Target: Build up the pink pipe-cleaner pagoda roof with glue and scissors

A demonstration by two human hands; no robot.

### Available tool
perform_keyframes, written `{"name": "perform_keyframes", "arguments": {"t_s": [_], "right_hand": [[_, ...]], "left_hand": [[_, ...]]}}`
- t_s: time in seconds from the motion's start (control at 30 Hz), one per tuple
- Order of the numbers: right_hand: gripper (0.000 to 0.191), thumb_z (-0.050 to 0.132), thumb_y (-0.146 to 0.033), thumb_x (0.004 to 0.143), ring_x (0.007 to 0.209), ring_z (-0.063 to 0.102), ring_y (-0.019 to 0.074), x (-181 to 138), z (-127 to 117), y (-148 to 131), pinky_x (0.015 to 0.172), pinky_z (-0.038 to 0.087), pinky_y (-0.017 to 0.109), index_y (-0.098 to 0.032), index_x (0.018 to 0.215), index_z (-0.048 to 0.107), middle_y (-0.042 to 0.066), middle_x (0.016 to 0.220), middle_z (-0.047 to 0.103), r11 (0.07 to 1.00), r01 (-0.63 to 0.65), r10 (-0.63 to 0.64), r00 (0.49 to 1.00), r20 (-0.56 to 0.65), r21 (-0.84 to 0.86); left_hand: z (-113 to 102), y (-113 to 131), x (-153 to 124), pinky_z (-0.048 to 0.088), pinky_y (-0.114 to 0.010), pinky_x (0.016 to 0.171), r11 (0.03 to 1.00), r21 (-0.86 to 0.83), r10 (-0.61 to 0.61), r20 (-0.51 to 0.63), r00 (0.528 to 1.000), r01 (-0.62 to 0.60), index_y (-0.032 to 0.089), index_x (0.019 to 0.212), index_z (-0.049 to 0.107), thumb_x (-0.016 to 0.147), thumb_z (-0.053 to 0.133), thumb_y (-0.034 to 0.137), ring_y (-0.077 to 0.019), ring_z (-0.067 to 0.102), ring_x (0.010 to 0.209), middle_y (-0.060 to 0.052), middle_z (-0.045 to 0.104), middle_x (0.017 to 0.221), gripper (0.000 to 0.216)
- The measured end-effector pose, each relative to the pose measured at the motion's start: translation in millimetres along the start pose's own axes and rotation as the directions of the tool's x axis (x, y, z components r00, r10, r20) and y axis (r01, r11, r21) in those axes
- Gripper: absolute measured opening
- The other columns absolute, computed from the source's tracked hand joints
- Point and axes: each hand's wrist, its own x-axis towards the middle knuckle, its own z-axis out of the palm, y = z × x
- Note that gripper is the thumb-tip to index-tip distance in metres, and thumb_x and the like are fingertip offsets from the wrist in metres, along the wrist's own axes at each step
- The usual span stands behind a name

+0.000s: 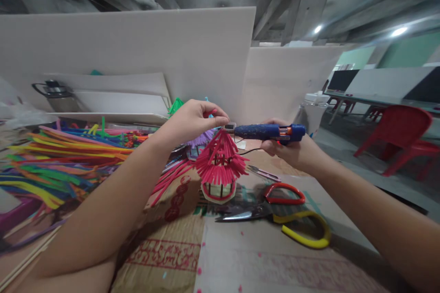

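Holding glue gun [254,131] in right hand [297,149], wrapped round the body, nozzle pointed at the peak of red hut [222,167]. Head view. Narrowed over the same peak: left hand [194,121], thumb and fingertips close together. Something pink among the fingers; cannot tell whether gripped. On the hut: shaggy strips in overlapping tiers, dark posts and pale wall below, red trim round the base. To judge from that, mostly covered; perhaps only the peak left, partly hidden by fingertips. Upright on cardboard [165,233], between and below both hands, tip just under the left fingertips. Near the front: scissors [256,211]. At left, loose red strips [172,176].
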Motion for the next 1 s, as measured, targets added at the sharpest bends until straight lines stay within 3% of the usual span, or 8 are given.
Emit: {"name": "perform_keyframes", "arguments": {"t_s": [0.53, 1.0], "right_hand": [[0.036, 0.074, -0.047, 0.073, 0.056, 0.044, 0.0118, 0.9, 1.9, -8.9, 0.051, 0.033, 0.024, -0.021, 0.094, 0.06, -0.002, 0.066, 0.055, 1.0, 0.018, -0.019, 1.0, -0.018, -0.009], [0.035, 0.075, -0.048, 0.074, 0.06, 0.046, 0.0128, -0.4, 0.8, -9.1, 0.053, 0.036, 0.025, -0.021, 0.091, 0.059, -0.002, 0.068, 0.055, 1.0, 0.02, -0.019, 1.0, 0.017, -0.019]], "left_hand": [[-0.8, 1.5, 0.0, 0.036, -0.024, 0.058, 1.0, 0.026, 0.005, -0.007, 1.0, -0.005, 0.018, 0.085, 0.077, 0.082, 0.067, 0.043, -0.0098, 0.046, 0.058, 0.002, 0.06, 0.063, 0.027], [-1.4, 1.6, -0.8, 0.033, -0.024, 0.056, 1.0, 0.023, -0.019, -0.004, 1.0, 0.019, 0.017, 0.086, 0.077, 0.081, 0.067, 0.045, -0.0097, 0.041, 0.057, 0.001, 0.059, 0.063, 0.029]]}}
